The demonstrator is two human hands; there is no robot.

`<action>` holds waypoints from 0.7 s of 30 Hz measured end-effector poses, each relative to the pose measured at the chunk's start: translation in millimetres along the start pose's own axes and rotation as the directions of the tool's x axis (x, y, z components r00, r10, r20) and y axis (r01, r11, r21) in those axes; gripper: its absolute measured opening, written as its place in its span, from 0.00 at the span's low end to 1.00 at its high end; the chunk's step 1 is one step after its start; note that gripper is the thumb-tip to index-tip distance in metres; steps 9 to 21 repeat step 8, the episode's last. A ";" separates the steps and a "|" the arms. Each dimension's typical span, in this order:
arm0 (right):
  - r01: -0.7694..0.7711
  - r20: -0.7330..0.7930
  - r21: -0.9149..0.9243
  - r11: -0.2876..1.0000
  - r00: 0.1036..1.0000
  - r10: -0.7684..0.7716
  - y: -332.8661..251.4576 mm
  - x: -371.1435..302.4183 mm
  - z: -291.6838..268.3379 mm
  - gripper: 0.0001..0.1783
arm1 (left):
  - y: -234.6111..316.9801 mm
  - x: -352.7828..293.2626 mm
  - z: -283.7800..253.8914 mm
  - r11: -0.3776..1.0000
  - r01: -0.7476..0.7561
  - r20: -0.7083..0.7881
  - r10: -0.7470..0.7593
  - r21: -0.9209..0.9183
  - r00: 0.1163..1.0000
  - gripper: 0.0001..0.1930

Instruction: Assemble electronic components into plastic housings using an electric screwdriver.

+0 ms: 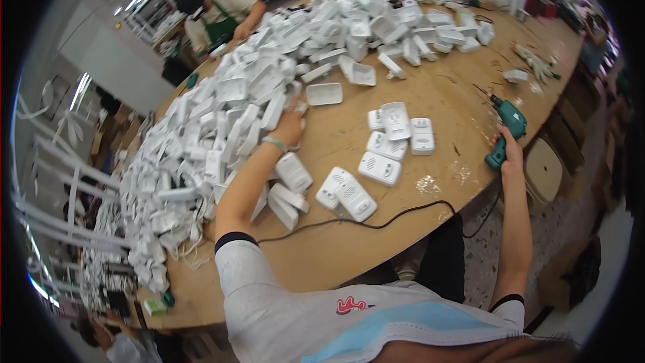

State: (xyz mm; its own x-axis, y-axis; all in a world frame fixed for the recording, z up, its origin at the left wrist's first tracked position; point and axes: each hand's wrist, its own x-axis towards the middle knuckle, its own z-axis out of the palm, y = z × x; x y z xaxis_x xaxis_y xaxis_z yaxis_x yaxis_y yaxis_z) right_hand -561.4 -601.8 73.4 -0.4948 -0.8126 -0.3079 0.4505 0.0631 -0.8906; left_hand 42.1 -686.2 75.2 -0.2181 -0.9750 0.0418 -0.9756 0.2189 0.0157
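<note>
My right hand [512,150] is closed around the handle of a green electric drill [512,119] at the table's right edge. The drill's thin bit points up and to the left over the tabletop. At the near edge of a large heap of white plastic casings [269,60], my left hand [290,128] reaches in among the parts, touching them. Its fingers are partly hidden, so its grip is unclear. Right of this hand lie several closed white units [381,169] with vents and plug pins. A single shallow casing [324,94] rests just beyond the hand.
A black cord [403,212] crosses the near part of the brown table [443,107]. Pale gloves [535,62] and a small white part [516,76] lie at the far right. Another person [218,17] works across the heap. A stool [543,169] stands by the right edge.
</note>
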 end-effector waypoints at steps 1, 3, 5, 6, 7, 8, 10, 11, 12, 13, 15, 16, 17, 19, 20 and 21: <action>0.030 0.031 -0.063 0.998 0.999 -0.028 2.1 1.4 7.0 0.14 | -2.1 -9.2 -3.2 1.000 0.012 0.037 -0.013 0.014 0.999 0.23; 0.057 0.066 -0.127 0.990 0.997 -0.049 4.1 3.9 11.9 0.14 | 25.5 -21.1 -31.7 0.993 0.060 0.116 -0.048 -0.102 0.992 0.22; 0.208 0.116 -0.172 0.963 0.975 -0.190 9.6 7.9 20.2 0.14 | 38.1 -43.7 -39.3 0.966 -0.151 0.091 0.135 0.210 0.987 0.22; 0.232 0.085 -0.208 0.950 0.972 -0.219 12.6 14.4 14.7 0.16 | 73.0 -56.6 -53.8 0.958 -0.179 0.109 0.158 0.226 0.982 0.22; 0.260 0.075 -0.209 0.943 0.965 -0.250 14.6 21.1 5.1 0.16 | 130.4 -68.6 -96.0 0.999 -0.039 0.321 0.029 0.025 0.947 0.24; 0.283 0.088 -0.203 0.937 0.959 -0.271 18.4 24.9 10.4 0.17 | 132.1 -79.5 -96.5 0.999 -0.025 0.332 0.015 0.028 0.943 0.24; 0.283 0.088 -0.203 0.937 0.959 -0.271 18.4 24.9 10.4 0.17 | 132.1 -79.5 -96.5 0.999 -0.025 0.332 0.015 0.028 0.943 0.24; 0.283 0.088 -0.203 0.937 0.959 -0.271 18.4 24.9 10.4 0.17 | 132.1 -79.5 -96.5 0.999 -0.025 0.332 0.015 0.028 0.943 0.24; 0.283 0.088 -0.203 0.937 0.959 -0.271 18.4 24.9 10.4 0.17 | 132.1 -79.5 -96.5 0.999 -0.025 0.332 0.015 0.028 0.943 0.24; 0.283 0.088 -0.203 0.937 0.959 -0.271 18.4 24.9 10.4 0.17 | 132.1 -79.5 -96.5 0.999 -0.025 0.332 0.015 0.028 0.943 0.24; 0.283 0.088 -0.203 0.937 0.959 -0.271 18.4 24.9 10.4 0.17 | 132.1 -79.5 -96.5 0.999 -0.025 0.332 0.015 0.028 0.943 0.24; 0.283 0.088 -0.203 0.937 0.959 -0.271 18.4 24.9 10.4 0.17 | 132.1 -79.5 -96.5 0.999 -0.025 0.332 0.015 0.028 0.943 0.24; 0.283 0.088 -0.203 0.937 0.959 -0.271 18.4 24.9 10.4 0.17 | 132.1 -79.5 -96.5 0.999 -0.025 0.332 0.015 0.028 0.943 0.24; 0.283 0.088 -0.203 0.937 0.959 -0.271 18.4 24.9 10.4 0.17 | 132.1 -79.5 -96.5 0.999 -0.025 0.332 0.015 0.028 0.943 0.24; 0.283 0.088 -0.203 0.937 0.959 -0.271 18.4 24.9 10.4 0.17 | 132.1 -79.5 -96.5 0.999 -0.025 0.332 0.015 0.028 0.943 0.24; 0.283 0.088 -0.203 0.937 0.959 -0.271 18.4 24.9 10.4 0.17 | 132.1 -79.5 -96.5 0.999 -0.025 0.332 0.015 0.028 0.943 0.24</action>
